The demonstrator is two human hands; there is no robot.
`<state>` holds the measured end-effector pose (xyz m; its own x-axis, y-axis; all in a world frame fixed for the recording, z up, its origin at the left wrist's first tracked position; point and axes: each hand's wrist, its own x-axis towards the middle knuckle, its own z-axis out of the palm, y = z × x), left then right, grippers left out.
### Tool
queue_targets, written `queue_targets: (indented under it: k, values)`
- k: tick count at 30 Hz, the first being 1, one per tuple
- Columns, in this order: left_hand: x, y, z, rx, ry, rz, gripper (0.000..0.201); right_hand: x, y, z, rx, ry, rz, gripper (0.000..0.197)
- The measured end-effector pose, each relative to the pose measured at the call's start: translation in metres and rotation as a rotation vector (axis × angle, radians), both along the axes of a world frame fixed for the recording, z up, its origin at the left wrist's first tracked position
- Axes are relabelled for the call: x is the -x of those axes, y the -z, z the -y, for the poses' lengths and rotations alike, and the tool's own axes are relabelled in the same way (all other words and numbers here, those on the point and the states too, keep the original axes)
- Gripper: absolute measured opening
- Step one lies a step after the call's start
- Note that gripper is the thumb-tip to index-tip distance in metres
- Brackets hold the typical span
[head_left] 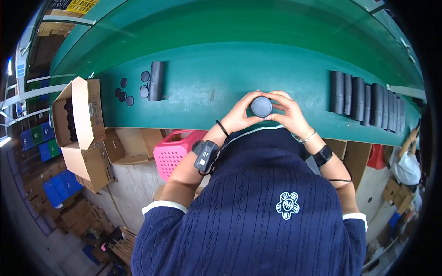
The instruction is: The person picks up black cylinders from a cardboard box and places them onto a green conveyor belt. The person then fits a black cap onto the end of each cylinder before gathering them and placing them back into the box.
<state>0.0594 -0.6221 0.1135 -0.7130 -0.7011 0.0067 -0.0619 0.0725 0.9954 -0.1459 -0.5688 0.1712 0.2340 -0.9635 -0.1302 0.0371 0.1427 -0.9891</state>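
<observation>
Both of my hands hold one black cylinder (261,106) end-on at the near edge of the green bench (207,60). My left hand (239,115) grips its left side with the fingers curled over the top. On the other side, my right hand (287,112) clasps it with the fingertips touching the rim. The cylinder's round dark cap faces the camera. Each wrist wears a black band device.
A row of several black cylinders (368,102) lies on the bench at the right. One black cylinder (156,80) and several black round caps (124,92) lie at the left. An open cardboard box (76,117) and a pink basket (172,154) stand below the bench.
</observation>
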Motion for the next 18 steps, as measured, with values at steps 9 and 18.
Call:
queue_targets:
  k: [9,18]
  values:
    - [0.004,-0.012,-0.005,-0.330,-0.003,-0.069,0.067,0.000,0.012,0.000,-0.001,0.041,0.046,0.051]
    - [0.041,-0.003,-0.025,0.070,-0.055,0.074,0.064,0.009,0.009,-0.001,-0.035,0.117,-0.056,0.036]
